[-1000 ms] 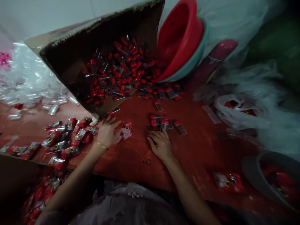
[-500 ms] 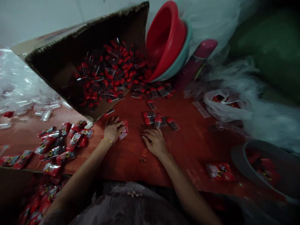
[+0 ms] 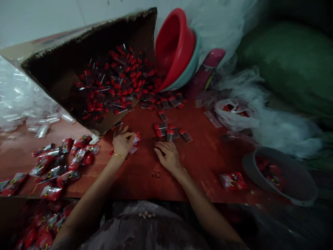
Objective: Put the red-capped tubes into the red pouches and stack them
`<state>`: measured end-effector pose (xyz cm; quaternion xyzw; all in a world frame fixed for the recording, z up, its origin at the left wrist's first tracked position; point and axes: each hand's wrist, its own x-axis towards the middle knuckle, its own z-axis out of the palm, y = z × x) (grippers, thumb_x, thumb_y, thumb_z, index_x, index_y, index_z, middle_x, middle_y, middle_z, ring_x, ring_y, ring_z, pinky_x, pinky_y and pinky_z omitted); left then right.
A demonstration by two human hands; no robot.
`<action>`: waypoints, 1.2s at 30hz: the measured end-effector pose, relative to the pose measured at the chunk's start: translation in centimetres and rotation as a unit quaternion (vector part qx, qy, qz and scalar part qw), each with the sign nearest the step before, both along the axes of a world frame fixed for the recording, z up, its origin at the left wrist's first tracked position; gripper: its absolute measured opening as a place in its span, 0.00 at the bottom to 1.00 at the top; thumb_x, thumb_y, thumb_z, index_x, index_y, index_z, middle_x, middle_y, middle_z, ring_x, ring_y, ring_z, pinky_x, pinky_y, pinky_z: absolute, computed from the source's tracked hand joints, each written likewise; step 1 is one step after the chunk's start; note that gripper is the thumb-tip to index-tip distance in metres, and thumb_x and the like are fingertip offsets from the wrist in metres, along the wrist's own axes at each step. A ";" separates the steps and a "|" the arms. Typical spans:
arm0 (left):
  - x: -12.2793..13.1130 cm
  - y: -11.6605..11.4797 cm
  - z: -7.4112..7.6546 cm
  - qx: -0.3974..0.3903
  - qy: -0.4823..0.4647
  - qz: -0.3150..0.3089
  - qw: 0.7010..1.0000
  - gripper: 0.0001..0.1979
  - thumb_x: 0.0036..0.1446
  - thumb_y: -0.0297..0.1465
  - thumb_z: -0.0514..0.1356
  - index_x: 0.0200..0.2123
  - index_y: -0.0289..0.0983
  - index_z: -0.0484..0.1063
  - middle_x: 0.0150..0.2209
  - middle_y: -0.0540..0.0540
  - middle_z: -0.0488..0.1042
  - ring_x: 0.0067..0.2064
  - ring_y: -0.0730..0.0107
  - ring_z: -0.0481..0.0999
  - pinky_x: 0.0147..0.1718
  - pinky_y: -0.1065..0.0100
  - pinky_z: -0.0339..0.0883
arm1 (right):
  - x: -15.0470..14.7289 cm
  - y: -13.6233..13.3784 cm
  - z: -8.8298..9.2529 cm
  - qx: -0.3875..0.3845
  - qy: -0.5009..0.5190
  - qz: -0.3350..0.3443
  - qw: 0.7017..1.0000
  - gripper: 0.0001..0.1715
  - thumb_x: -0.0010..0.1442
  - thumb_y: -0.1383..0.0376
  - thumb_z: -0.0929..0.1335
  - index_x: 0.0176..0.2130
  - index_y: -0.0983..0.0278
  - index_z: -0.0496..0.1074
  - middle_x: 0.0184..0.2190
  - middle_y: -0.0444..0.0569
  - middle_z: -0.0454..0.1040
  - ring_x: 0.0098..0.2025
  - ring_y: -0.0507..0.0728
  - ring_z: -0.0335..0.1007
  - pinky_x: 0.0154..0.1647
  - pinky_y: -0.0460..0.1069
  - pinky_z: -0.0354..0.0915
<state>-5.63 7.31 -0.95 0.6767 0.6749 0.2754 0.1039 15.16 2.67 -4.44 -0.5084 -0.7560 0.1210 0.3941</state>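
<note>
My left hand [image 3: 121,142], with a thin gold bracelet at the wrist, holds a small red-and-white printed packet [image 3: 135,141] just above the dark red table [image 3: 203,156]. My right hand [image 3: 168,157] rests on the table with its fingers curled, just below a small cluster of clear sachets with red caps [image 3: 170,131]. What lies under its fingers is hidden. A tipped cardboard box [image 3: 78,52] behind both hands spills several more of these red-capped sachets [image 3: 117,83] onto the table.
Filled red packets [image 3: 57,159] lie at the left, with more in a box [image 3: 39,229] below the table edge. Clear plastic tubes [image 3: 39,118] pile at far left. Stacked red and teal basins [image 3: 179,48] lean at the back. A grey bowl [image 3: 286,187] sits right.
The view has swung right, so everything sits further left in the picture. My left hand has turned the packet slightly. My right hand stays on the table.
</note>
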 end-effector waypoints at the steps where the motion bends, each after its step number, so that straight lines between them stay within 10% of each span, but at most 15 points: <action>1: 0.3 -0.4 0.5 0.012 -0.029 -0.005 0.999 0.11 0.54 0.36 0.56 0.33 0.42 0.78 0.49 0.46 0.74 0.54 0.59 0.68 0.56 0.57 0.55 | -0.4 -0.1 0.5 -0.022 0.033 -0.003 0.999 0.12 0.60 0.61 0.63 0.38 0.63 0.74 0.39 0.50 0.77 0.42 0.58 0.71 0.50 0.55 0.61; 10: 3.7 -3.6 2.1 0.001 -0.272 -0.015 0.962 0.18 0.51 0.41 0.58 0.42 0.38 0.74 0.49 0.40 0.72 0.52 0.59 0.69 0.52 0.59 0.59 | -4.8 -0.1 3.2 -0.169 0.323 -0.016 0.931 0.18 0.59 0.57 0.63 0.28 0.66 0.73 0.23 0.43 0.71 0.26 0.50 0.64 0.28 0.44 0.60; 16: 4.2 -4.2 0.8 -0.203 -0.552 -0.020 0.809 0.17 0.40 0.43 0.64 0.27 0.34 0.75 0.27 0.47 0.75 0.29 0.70 0.71 0.33 0.69 0.65 | -3.8 -0.7 2.3 -0.126 0.259 -0.036 0.957 0.19 0.58 0.58 0.62 0.20 0.64 0.63 0.16 0.39 0.57 0.21 0.48 0.53 0.22 0.44 0.52; 28: 6.2 -4.9 -0.2 -0.069 -0.400 -0.019 0.914 0.12 0.46 0.37 0.62 0.18 0.36 0.71 0.16 0.54 0.63 0.21 0.76 0.61 0.22 0.73 0.55 | -4.4 -1.4 1.3 -0.122 0.272 -0.101 0.949 0.22 0.60 0.57 0.59 0.18 0.62 0.55 0.15 0.38 0.53 0.20 0.47 0.48 0.21 0.44 0.49; 36: 5.4 -4.1 0.2 -0.210 -0.621 -0.010 0.755 0.18 0.36 0.38 0.69 0.31 0.34 0.78 0.33 0.45 0.78 0.34 0.70 0.74 0.39 0.68 0.66 | -3.3 -0.9 1.1 -0.111 0.223 -0.056 0.967 0.17 0.62 0.58 0.58 0.27 0.63 0.66 0.22 0.43 0.67 0.25 0.51 0.61 0.27 0.45 0.58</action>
